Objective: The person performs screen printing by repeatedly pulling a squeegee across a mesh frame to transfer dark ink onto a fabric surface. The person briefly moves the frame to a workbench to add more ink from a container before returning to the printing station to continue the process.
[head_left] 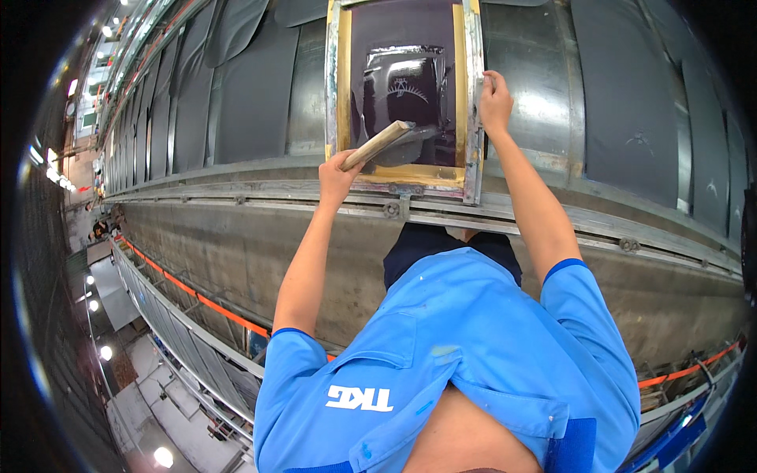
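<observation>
A rectangular screen printing frame with metal rails lies ahead of me on the long table. Yellowish strips border its dark mesh, and wet-looking dark ink pools around a pale spiky design. My left hand, at the frame's near left corner, is closed around a squeegee with a wooden handle. The squeegee slants up to the right over the near part of the mesh; whether its blade touches the mesh is hidden. My right hand is closed, its fingers curled at the outer edge of the right rail.
Dark grey sheets lie along the metal table on the left, and more sheets on the right, some with pale designs. A metal rail with bolts runs along the near edge. Behind me is another long table edged with an orange strip.
</observation>
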Motion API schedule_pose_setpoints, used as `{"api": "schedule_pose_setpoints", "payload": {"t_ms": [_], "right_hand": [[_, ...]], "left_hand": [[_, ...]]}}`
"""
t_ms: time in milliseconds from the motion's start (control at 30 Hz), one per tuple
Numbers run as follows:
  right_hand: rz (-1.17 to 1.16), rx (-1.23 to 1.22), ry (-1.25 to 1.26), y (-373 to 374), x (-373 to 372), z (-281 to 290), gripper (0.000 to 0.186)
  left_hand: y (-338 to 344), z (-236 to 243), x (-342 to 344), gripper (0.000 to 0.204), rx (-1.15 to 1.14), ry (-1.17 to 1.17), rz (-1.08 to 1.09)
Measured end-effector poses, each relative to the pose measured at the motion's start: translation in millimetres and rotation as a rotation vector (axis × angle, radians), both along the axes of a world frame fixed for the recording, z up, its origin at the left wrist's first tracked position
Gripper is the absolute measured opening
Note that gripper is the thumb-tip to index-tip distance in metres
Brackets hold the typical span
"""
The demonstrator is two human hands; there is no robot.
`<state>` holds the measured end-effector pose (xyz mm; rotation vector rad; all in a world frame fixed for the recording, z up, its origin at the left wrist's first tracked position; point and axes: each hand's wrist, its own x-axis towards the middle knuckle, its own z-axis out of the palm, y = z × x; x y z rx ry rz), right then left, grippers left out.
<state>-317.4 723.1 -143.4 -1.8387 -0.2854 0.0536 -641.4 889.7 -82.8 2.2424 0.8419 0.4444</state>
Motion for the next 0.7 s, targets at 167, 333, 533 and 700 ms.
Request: {"api": "schedule_pose_setpoints", "payload": {"t_ms": [167, 333, 533, 700], "right_hand": [[-0.012, -0.154, 0.028, 2.6, 6.5, -17.5, 0.024], [0.008, -0.240, 0.049, -4.1, 7.9, -20.6, 0.027], [0.203, -0.789, -0.419, -3.2, 9.2, 27.5, 0.040], [0.708, -0.579, -0.355, 67.8, 9.7, 97.8, 0.054]], "left_hand": [[54.8, 2.1, 19.4, 0.036, -0.101, 0.307, -0.224], [93.6, -14.2, 75.9, 0.045, -0.383, 0.589, -0.669], [132.6, -39.8, 132.8, 0.051, -0.860, 0.819, -0.797], [166.3, 10.3, 194.4, 0.039, -0.482, 0.534, -0.743]]}}
